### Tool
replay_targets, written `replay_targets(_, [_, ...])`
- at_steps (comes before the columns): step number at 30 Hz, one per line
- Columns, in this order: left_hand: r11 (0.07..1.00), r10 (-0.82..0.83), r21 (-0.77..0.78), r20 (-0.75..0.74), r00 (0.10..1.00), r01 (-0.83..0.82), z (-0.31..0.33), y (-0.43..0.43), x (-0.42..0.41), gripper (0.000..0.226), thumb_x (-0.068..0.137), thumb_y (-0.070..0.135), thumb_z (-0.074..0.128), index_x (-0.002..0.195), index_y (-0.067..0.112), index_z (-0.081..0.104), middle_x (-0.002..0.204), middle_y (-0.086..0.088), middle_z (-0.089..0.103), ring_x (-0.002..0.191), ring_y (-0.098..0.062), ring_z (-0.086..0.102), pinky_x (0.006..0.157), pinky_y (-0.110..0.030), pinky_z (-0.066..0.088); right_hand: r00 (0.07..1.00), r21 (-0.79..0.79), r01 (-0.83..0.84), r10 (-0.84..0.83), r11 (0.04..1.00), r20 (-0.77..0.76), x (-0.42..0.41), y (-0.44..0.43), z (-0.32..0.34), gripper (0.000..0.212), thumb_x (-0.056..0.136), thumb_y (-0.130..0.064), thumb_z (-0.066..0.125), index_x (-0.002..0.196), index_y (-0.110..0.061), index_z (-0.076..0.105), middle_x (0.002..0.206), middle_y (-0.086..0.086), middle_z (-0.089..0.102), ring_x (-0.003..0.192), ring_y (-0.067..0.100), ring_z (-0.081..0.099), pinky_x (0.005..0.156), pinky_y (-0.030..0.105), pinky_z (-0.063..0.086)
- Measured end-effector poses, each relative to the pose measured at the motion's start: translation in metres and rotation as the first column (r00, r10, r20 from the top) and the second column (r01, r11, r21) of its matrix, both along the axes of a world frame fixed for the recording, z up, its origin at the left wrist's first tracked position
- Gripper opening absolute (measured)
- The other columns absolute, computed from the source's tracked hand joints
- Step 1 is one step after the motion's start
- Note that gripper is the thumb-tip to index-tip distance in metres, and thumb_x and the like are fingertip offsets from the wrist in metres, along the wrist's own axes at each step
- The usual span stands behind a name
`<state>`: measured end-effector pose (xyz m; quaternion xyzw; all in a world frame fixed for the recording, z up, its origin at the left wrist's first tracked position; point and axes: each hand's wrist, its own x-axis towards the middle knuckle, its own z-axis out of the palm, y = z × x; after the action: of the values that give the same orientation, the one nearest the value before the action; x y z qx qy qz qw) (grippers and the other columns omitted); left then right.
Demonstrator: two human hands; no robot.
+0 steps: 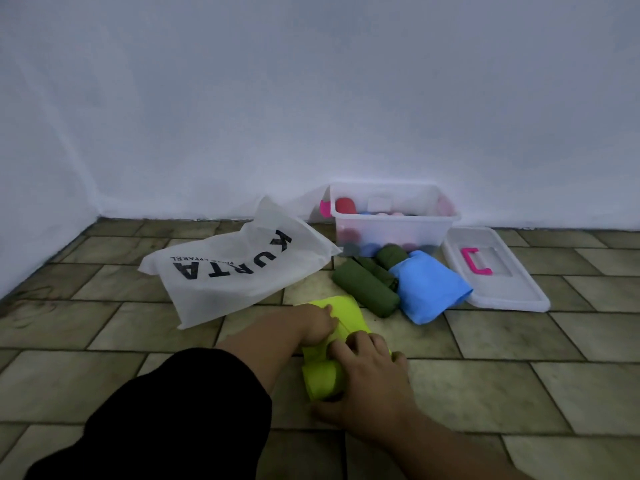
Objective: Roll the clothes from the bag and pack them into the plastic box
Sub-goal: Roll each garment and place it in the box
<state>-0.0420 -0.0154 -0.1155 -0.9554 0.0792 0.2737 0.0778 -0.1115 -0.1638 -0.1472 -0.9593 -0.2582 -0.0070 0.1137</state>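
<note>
bag [239, 271] 1; box [394, 225] 1; lid [498, 292] 1; yellow cloth [346, 315] 1; hands [318, 327] [372, 375] 2

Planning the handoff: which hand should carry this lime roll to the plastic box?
Probably right: the right hand grips the lime roll, and the plastic box stands ahead to the right; the left hand touches unrolled cloth.

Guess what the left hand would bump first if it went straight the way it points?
Past the lime cloth the left hand holds, probably the dark green roll, though depth is unclear.
</note>
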Motion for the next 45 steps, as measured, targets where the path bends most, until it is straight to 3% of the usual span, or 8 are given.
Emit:
replay_targets(3, [0.978,-0.169,0.122,-0.027,0.985,0.171,-0.001,-0.003,-0.002,0.048,0.102,0.011,0.027,0.149,0.005,0.016,0.158,-0.018,0.003,0.144,-0.034,0.009,0.112,-0.044,0.023,0.997,0.042,0.079,-0.079,0.996,-0.006,0.000,0.003,0.001,0.080,0.046,-0.086,0.041,0.111,-0.039,0.037,0.120,-0.005,0.036,0.119,0.020,0.032,0.089,0.048,0.034])
replay_targets(8, [0.916,-0.330,0.223,-0.057,0.942,0.334,0.006,-0.004,-0.005,0.049,0.103,0.018,0.025,0.150,0.011,0.013,0.158,-0.015,0.002,0.142,-0.031,0.019,0.113,-0.040,0.022,0.985,0.072,0.173,-0.173,0.982,-0.008,0.006,0.010,0.003,0.083,0.053,-0.081,0.042,0.122,-0.035,0.035,0.142,-0.002,0.028,0.127,0.023,0.031,0.088,0.047,0.037])
replay_targets(16, [0.976,-0.142,0.161,-0.035,0.989,0.146,0.002,-0.006,-0.003,0.048,0.101,0.008,0.024,0.146,-0.005,0.010,0.155,-0.026,0.000,0.143,-0.037,0.011,0.112,-0.045,0.023,0.994,0.034,0.104,-0.104,0.994,0.025,-0.002,-0.003,-0.005,0.063,0.050,-0.076,0.039,0.098,-0.035,0.046,0.098,-0.008,0.050,0.108,0.025,0.037,0.079,0.047,0.032])
replay_targets(29, [0.990,-0.102,0.090,-0.028,0.994,0.104,-0.002,-0.010,-0.007,0.049,0.100,0.002,0.026,0.146,-0.006,0.010,0.156,-0.025,-0.001,0.144,-0.037,0.010,0.113,-0.046,0.022,0.986,-0.109,-0.140,0.128,0.984,-0.109,0.004,-0.032,0.013,0.061,0.069,-0.068,0.046,0.121,-0.036,0.041,0.119,-0.009,0.052,0.120,0.021,0.037,0.097,0.056,0.027])
replay_targets(37, [0.994,0.080,-0.080,0.151,0.985,-0.069,-0.011,-0.006,-0.011,0.048,0.102,0.023,0.028,0.147,0.009,0.025,0.156,-0.013,0.020,0.142,-0.030,0.022,0.114,-0.044,0.021,0.963,-0.003,-0.112,0.108,0.994,-0.248,0.020,-0.047,0.029,0.034,0.081,-0.029,0.051,0.114,-0.034,0.046,0.115,-0.006,0.059,0.115,0.014,0.050,0.112,0.056,-0.005])
replay_targets(40, [0.978,0.127,-0.188,0.171,0.977,-0.095,-0.018,-0.009,-0.016,0.051,0.102,0.035,0.024,0.150,0.020,0.017,0.160,-0.005,0.005,0.145,-0.027,0.009,0.113,-0.053,0.017,0.958,-0.026,-0.121,0.110,0.992,-0.265,0.024,-0.046,0.031,0.035,0.082,-0.026,0.051,0.116,-0.035,0.047,0.117,-0.005,0.060,0.116,0.014,0.051,0.111,0.057,-0.007])
replay_targets(42, [0.919,0.265,-0.362,0.269,0.926,-0.158,-0.022,-0.011,-0.026,0.053,0.100,0.038,0.031,0.150,0.026,0.018,0.160,-0.001,0.003,0.145,-0.025,0.008,0.114,-0.054,0.015,0.955,-0.030,-0.124,0.111,0.992,-0.273,0.025,-0.044,0.031,0.035,0.083,-0.025,0.050,0.117,-0.035,0.047,0.117,-0.005,0.060,0.117,0.015,0.051,0.111,0.058,-0.008])
replay_targets(45, [0.765,0.399,-0.639,0.373,0.838,-0.080,-0.025,-0.019,-0.049,0.055,0.092,0.033,0.051,0.144,0.027,0.032,0.152,-0.002,0.024,0.131,-0.025,0.039,0.105,-0.043,0.035,0.954,-0.017,-0.128,0.119,0.992,-0.276,0.026,-0.046,0.029,0.034,0.084,-0.027,0.050,0.117,-0.036,0.047,0.120,-0.007,0.060,0.118,0.014,0.050,0.110,0.059,-0.009])
